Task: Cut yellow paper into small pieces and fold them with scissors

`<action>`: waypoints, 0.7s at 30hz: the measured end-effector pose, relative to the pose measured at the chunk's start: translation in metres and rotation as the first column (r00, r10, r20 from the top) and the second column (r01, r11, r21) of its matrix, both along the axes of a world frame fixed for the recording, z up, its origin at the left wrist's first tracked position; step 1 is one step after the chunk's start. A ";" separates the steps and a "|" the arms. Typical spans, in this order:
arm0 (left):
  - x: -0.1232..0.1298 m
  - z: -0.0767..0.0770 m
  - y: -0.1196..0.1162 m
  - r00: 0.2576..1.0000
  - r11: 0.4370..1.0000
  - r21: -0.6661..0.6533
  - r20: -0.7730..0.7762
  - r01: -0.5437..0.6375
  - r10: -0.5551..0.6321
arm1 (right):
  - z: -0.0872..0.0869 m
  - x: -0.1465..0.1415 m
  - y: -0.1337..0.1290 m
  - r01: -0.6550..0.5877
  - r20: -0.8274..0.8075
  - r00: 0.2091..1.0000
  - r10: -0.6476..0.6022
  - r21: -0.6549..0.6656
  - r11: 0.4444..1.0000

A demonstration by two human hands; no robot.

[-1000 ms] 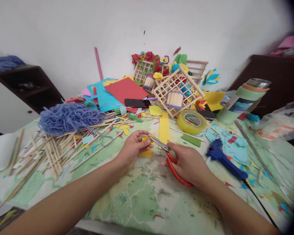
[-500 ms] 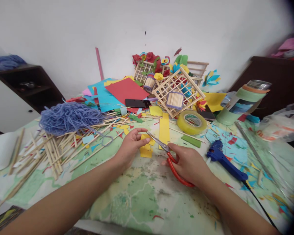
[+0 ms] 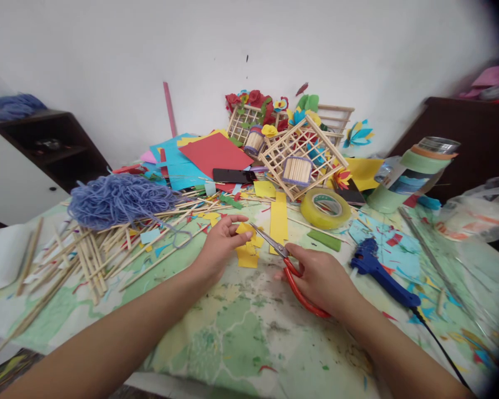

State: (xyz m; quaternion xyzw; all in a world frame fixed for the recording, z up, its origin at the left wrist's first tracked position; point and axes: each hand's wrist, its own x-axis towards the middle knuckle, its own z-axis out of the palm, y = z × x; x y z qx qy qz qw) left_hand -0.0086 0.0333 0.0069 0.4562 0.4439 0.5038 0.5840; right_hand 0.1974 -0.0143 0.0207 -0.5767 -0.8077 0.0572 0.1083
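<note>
My left hand (image 3: 220, 246) is held with its fingers apart, the fingertips beside small cut pieces of yellow paper (image 3: 247, 252) on the table. My right hand (image 3: 320, 277) grips red-handled scissors (image 3: 299, 285). Their steel blades (image 3: 266, 241) point up and left, with the tips reaching the yellow pieces. A long yellow paper strip (image 3: 278, 224) lies just beyond the blades. Both hands rest low over a paint-stained, green-mottled tablecloth (image 3: 249, 338).
Loose wooden skewers (image 3: 91, 260) and blue yarn (image 3: 120, 202) lie left. A tape roll (image 3: 325, 208) and stick lattices (image 3: 301, 158) are ahead, and a blue glue gun (image 3: 378, 274) with a black cord is right. Coloured paper (image 3: 214, 155) is heaped behind.
My left hand has moved left and opened away from the yellow paper. The yellow pieces now lie on the table by the blade tips, and the scissors have stayed nearly still.
</note>
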 end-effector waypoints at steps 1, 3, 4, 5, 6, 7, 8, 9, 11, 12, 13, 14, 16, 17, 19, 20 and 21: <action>0.000 0.000 0.000 1.000 1.000 -0.010 0.012 0.001 -0.001 | 0.000 0.000 0.000 0.005 0.001 1.000 -0.005 0.002 1.000; 0.001 0.001 0.000 0.999 0.999 -0.043 0.044 -0.004 0.006 | 0.000 0.000 0.000 0.018 0.001 1.000 -0.018 0.012 1.000; 0.001 0.001 0.000 0.998 0.998 -0.061 0.062 -0.010 0.013 | 0.000 0.000 0.000 0.024 0.001 1.000 -0.024 0.018 1.000; 0.002 0.002 0.000 0.997 0.997 -0.078 0.081 -0.013 0.020 | 0.000 0.000 0.000 0.028 0.001 1.000 -0.028 0.023 0.999; 0.002 0.002 -0.001 0.995 0.996 -0.092 0.098 -0.015 0.024 | 0.000 0.000 0.000 0.029 0.000 1.000 -0.030 0.027 0.999; 0.003 0.002 -0.001 0.993 0.995 -0.102 0.114 -0.015 0.027 | 0.000 0.000 0.000 0.028 -0.001 1.000 -0.028 0.028 0.999; 0.003 0.002 -0.001 0.991 0.994 -0.110 0.130 -0.014 0.028 | 0.000 0.000 0.000 0.025 -0.003 1.000 -0.024 0.029 0.999; 0.003 0.003 -0.002 0.989 0.993 -0.115 0.142 -0.010 0.026 | 0.001 -0.001 0.000 0.019 -0.005 1.000 -0.019 0.029 0.999; 0.004 0.003 -0.003 0.988 0.992 -0.125 0.155 0.001 0.019 | 0.001 -0.001 0.001 0.009 -0.007 1.000 -0.009 0.026 1.000; 0.004 0.003 -0.003 0.988 0.992 -0.129 0.156 0.004 0.016 | 0.000 -0.001 0.001 0.006 -0.005 1.000 -0.006 0.024 1.000; 0.005 0.004 -0.004 0.987 0.991 -0.132 0.157 0.009 0.012 | 0.000 -0.001 0.001 0.003 -0.002 1.000 -0.003 0.023 1.000; 0.005 0.004 -0.004 0.987 0.991 -0.136 0.158 0.012 0.010 | 0.000 -0.001 0.001 0.003 0.002 1.000 -0.003 0.022 1.000; 0.006 0.004 -0.005 0.986 0.989 -0.145 0.166 0.018 0.006 | -0.001 -0.001 0.001 0.000 0.012 1.000 0.000 0.020 1.000; 0.007 0.004 -0.005 0.985 0.989 -0.149 0.171 0.021 0.005 | -0.001 -0.001 0.001 -0.002 0.016 1.000 0.002 0.020 1.000; 0.008 0.004 -0.006 0.984 0.987 -0.159 0.176 0.022 0.006 | -0.001 -0.001 0.000 -0.008 0.021 1.000 0.008 0.022 1.000; 0.008 0.004 -0.006 0.984 0.987 -0.162 0.176 0.020 0.009 | -0.001 -0.001 0.000 -0.012 0.023 1.000 0.012 0.024 1.000; 0.008 0.004 -0.006 0.984 0.987 -0.160 0.176 0.014 0.014 | -0.001 -0.001 0.000 -0.016 0.025 1.000 0.015 0.022 1.000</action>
